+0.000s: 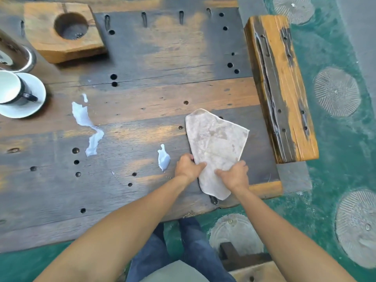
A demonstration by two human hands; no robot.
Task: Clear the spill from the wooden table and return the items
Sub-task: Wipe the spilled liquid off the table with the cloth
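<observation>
Cloth lies spread on the bench, and you hold its near end with both hands. Your left hand grips the cloth's left edge, thumb on top and fingers curled under it. Your right hand pinches the right edge, fingers lying across the fabric. The cloth fans out away from your hands, its far corners flat on the wood; it looks stained in patches.

Just left of your left hand sits a small puddle of pale liquid, not touching the cloth. Farther left, well apart from your hands, a long streak of the same liquid runs across the boards. Beyond that streak, at the far left edge, a cup rests on a saucer, handle pointing towards the streak. Ahead of your hands and to the left lies a wood block with a round hollow. To the right of your right hand, a plank stands beside the bench.
</observation>
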